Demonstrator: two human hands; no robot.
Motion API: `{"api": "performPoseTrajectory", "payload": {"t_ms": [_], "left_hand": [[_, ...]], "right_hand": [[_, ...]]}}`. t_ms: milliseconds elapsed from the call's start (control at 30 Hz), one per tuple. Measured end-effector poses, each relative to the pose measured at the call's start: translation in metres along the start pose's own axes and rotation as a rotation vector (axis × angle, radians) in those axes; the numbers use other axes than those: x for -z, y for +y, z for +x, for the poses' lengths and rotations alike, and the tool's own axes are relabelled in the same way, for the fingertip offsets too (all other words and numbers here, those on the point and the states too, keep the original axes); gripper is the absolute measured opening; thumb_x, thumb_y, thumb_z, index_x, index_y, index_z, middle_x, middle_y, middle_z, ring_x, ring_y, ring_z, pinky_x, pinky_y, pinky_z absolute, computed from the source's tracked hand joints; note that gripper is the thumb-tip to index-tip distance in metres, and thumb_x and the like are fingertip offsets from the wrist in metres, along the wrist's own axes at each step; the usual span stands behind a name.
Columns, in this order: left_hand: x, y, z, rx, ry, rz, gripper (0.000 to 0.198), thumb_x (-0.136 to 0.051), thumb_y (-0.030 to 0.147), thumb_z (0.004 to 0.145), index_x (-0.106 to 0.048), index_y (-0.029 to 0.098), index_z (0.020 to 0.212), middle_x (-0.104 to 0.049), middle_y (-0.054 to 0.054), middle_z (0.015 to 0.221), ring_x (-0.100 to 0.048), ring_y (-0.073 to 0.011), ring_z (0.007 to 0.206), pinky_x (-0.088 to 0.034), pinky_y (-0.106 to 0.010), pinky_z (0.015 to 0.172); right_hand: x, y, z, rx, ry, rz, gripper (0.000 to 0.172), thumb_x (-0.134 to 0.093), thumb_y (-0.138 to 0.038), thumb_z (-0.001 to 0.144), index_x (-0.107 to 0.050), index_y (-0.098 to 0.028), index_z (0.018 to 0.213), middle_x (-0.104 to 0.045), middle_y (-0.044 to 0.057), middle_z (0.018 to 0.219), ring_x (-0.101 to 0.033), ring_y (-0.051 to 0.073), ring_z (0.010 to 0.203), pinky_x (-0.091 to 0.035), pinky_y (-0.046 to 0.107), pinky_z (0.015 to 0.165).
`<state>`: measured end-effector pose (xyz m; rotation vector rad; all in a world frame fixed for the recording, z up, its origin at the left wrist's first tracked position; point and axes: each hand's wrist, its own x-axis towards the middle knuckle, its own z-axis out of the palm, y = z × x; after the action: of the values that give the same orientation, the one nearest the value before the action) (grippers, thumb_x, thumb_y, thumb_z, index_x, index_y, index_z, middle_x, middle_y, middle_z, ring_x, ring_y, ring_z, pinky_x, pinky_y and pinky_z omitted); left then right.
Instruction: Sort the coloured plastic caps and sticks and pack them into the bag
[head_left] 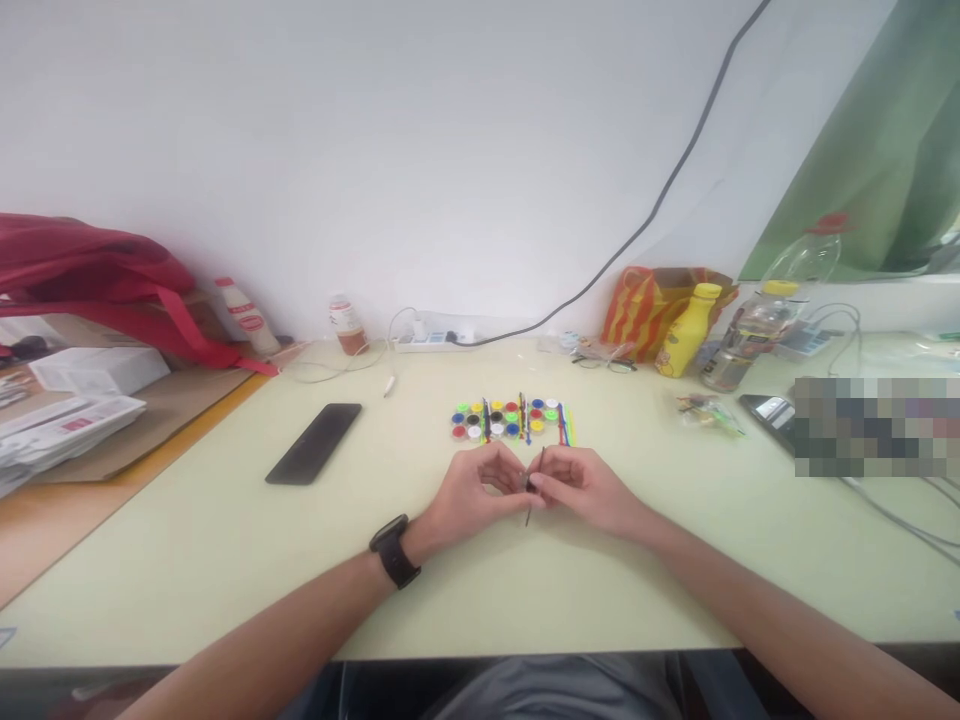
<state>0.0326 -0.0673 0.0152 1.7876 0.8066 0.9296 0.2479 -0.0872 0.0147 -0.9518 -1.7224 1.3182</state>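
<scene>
My left hand (480,490) and my right hand (589,485) meet above the table, fingertips pinched together. Between them is a small dark round piece (530,483) with a thin dark stick (528,517) poking out above and below the fingers. Fingers hide most of the piece, so how it joins the stick cannot be made out. Just beyond my hands, small round discs (512,418) in red, blue, yellow, green, black and white lie in neat groups. Thin coloured sticks (564,425) lie between and beside these groups. A black watch (394,550) is on my left wrist.
A black phone (315,443) lies to the left. On the right are a small plastic bag of coloured parts (705,413), a yellow bottle (688,330) and a large clear bottle (750,335). A power strip (435,337) with cables sits against the wall.
</scene>
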Motion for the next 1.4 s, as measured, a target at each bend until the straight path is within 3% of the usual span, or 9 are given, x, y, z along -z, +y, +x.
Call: {"api": "performPoseTrajectory", "payload": {"t_ms": [200,400,533,600,767,867,1000,1133,1400], "left_hand": [[0.002,0.002,0.003,-0.002,0.061,0.095,0.033,-0.078,0.045,0.087,-0.069,0.017,0.103,-0.073,-0.005,0.085,-0.069,-0.0170,0.076,-0.056,-0.027,0.069],[0.003,-0.006,0.003,0.003,0.009,0.134,0.026,-0.070,0.043,0.094,-0.068,0.018,0.102,-0.071,-0.004,0.085,-0.064,-0.0149,0.075,-0.052,-0.026,0.068],[0.002,-0.007,0.001,0.012,-0.029,0.143,0.024,-0.068,0.042,0.095,-0.068,0.018,0.101,-0.070,-0.003,0.085,-0.063,-0.0142,0.074,-0.050,-0.026,0.068],[0.002,-0.006,0.001,0.013,-0.042,0.145,0.024,-0.068,0.042,0.095,-0.069,0.018,0.101,-0.070,-0.003,0.084,-0.062,-0.0142,0.073,-0.050,-0.026,0.067],[0.001,-0.005,0.001,0.010,-0.034,0.137,0.025,-0.069,0.042,0.094,-0.070,0.018,0.099,-0.069,-0.003,0.081,-0.062,-0.0143,0.072,-0.050,-0.026,0.068],[0.002,-0.004,0.001,0.012,-0.030,0.135,0.025,-0.070,0.042,0.093,-0.071,0.018,0.099,-0.070,-0.003,0.082,-0.062,-0.0142,0.071,-0.050,-0.026,0.068],[0.002,-0.004,0.001,0.024,-0.029,0.140,0.024,-0.070,0.041,0.093,-0.070,0.018,0.098,-0.071,-0.004,0.083,-0.062,-0.0142,0.072,-0.051,-0.027,0.069],[0.002,-0.003,0.001,0.030,-0.040,0.147,0.023,-0.069,0.040,0.094,-0.070,0.018,0.100,-0.070,-0.003,0.083,-0.061,-0.0142,0.072,-0.050,-0.027,0.069],[0.003,-0.002,0.001,0.028,-0.052,0.139,0.024,-0.067,0.042,0.096,-0.070,0.018,0.099,-0.069,-0.003,0.082,-0.061,-0.0145,0.074,-0.048,-0.026,0.067]], "right_hand": [[0.020,0.004,0.001,0.034,0.144,-0.060,0.038,-0.049,-0.056,0.103,-0.060,-0.022,0.113,-0.063,0.003,0.088,-0.062,0.018,0.078,-0.055,0.034,0.075],[0.074,-0.006,-0.003,0.137,0.538,-0.663,0.042,-0.040,-0.046,0.106,-0.049,-0.021,0.138,-0.059,0.004,0.084,-0.057,0.021,0.073,-0.047,0.033,0.071],[0.108,-0.009,-0.005,0.141,0.662,-1.019,0.046,-0.038,-0.037,0.105,-0.043,-0.019,0.147,-0.064,0.008,0.088,-0.062,0.026,0.081,-0.046,0.037,0.078],[0.114,0.003,-0.006,0.050,0.617,-1.168,0.049,-0.036,-0.031,0.104,-0.039,-0.016,0.151,-0.065,0.010,0.086,-0.063,0.029,0.083,-0.045,0.038,0.078],[0.113,0.048,-0.010,-0.217,0.310,-1.348,0.058,-0.037,-0.018,0.100,-0.032,-0.016,0.158,-0.066,0.012,0.081,-0.064,0.029,0.078,-0.042,0.034,0.070],[0.119,0.056,-0.013,-0.239,0.291,-1.289,0.058,-0.037,-0.021,0.100,-0.031,-0.017,0.157,-0.067,0.010,0.081,-0.065,0.028,0.076,-0.041,0.033,0.067],[0.137,0.041,-0.019,-0.201,0.352,-1.116,0.048,-0.038,-0.033,0.102,-0.042,-0.019,0.147,-0.068,0.004,0.077,-0.065,0.025,0.071,-0.043,0.033,0.066],[0.143,0.017,-0.020,-0.127,0.481,-1.137,0.029,-0.044,-0.035,0.098,-0.063,-0.024,0.116,-0.072,0.006,0.090,-0.066,0.024,0.076,-0.044,0.034,0.068],[0.095,-0.008,0.010,-0.013,0.147,-1.054,0.023,-0.048,-0.029,0.099,-0.071,-0.024,0.101,-0.073,0.006,0.099,-0.066,0.022,0.087,-0.046,0.033,0.076]]}}
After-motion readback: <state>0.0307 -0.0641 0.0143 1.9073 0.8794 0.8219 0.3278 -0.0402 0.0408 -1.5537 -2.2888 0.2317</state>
